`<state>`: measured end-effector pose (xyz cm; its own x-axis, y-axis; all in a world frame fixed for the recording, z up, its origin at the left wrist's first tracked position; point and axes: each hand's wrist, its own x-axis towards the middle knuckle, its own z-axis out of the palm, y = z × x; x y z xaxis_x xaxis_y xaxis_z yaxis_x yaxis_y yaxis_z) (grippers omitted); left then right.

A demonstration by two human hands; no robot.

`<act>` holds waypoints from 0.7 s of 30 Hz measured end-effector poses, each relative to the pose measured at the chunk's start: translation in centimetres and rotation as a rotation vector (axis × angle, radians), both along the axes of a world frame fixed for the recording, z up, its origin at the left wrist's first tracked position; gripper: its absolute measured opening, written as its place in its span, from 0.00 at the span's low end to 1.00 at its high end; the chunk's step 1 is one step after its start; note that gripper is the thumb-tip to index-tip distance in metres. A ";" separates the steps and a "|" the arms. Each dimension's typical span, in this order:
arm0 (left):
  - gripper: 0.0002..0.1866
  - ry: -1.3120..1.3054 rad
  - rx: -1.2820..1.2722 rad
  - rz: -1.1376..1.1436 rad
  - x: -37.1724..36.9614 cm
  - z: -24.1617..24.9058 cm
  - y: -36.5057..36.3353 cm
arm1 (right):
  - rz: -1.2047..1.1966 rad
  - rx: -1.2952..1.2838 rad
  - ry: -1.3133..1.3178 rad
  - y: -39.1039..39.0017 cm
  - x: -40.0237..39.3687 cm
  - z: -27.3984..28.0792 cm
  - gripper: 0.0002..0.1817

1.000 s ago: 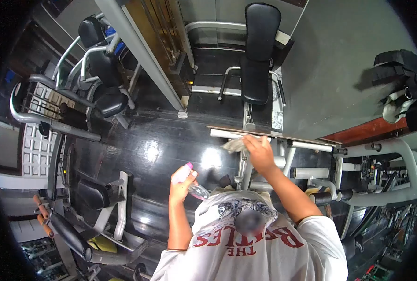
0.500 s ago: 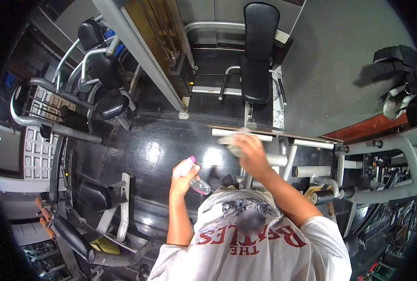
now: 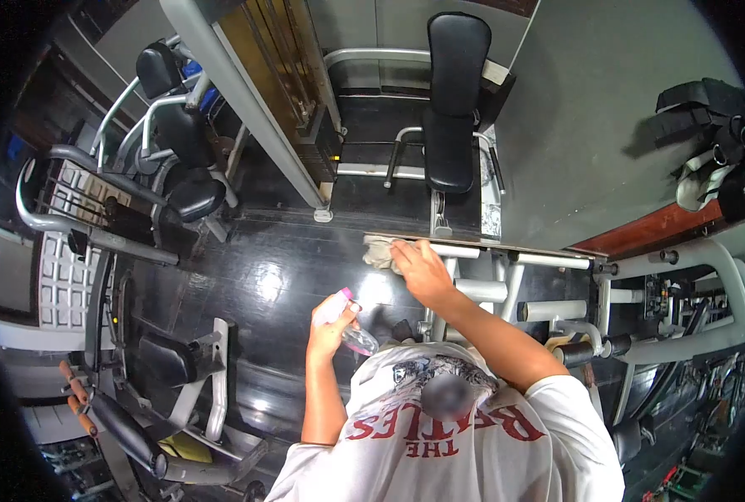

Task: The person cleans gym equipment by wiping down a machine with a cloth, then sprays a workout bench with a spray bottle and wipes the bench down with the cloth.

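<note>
My left hand (image 3: 329,328) is raised and holds a small clear spray bottle (image 3: 345,322) with a pink cap. My right hand (image 3: 422,269) reaches further out and presses a crumpled pale cloth (image 3: 380,251) against the left end of a thin horizontal edge (image 3: 523,248) above a white bar. I see both bare forearms and a white T-shirt (image 3: 506,452) with red lettering at the bottom of the view.
Gym machines surround the spot: a black padded seat and backrest (image 3: 451,100) straight ahead, a weight-stack column (image 3: 289,92) to its left, more padded machines (image 3: 180,188) at far left, white tubular frames (image 3: 690,259) at right. The dark floor (image 3: 263,276) shines.
My right hand has slid the cloth to the left along the edge. My left hand with the spray bottle has stayed almost in place.
</note>
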<state>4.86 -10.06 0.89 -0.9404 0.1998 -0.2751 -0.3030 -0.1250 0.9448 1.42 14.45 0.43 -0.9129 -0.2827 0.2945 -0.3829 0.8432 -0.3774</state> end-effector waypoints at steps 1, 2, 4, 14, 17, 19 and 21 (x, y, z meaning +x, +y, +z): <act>0.05 0.002 -0.001 -0.001 -0.2 0.0 0.0 | -0.026 -0.002 0.009 1.0 0.6 -0.3 0.29; 0.05 0.006 -0.003 -0.002 -0.5 0.1 0.0 | -0.073 0.009 0.008 2.1 1.4 -0.2 0.28; 0.06 0.015 -0.012 -0.002 -1.0 0.5 -0.1 | -0.164 0.030 0.008 4.1 3.0 0.2 0.24; 0.08 -0.018 -0.004 0.029 -1.3 -0.7 -2.4 | -0.513 -0.116 0.039 7.6 6.4 1.1 0.23; 0.08 -0.046 0.005 0.061 -1.2 -0.8 -2.7 | -0.367 -0.200 0.050 5.7 5.5 3.1 0.23; 0.08 -0.042 0.006 0.061 -1.1 -0.5 -2.6 | -0.192 -0.259 0.089 3.0 4.1 4.9 0.22; 0.08 -0.013 -0.002 0.032 -1.2 0.0 -2.2 | -0.017 -0.261 0.117 -0.4 1.9 5.5 0.21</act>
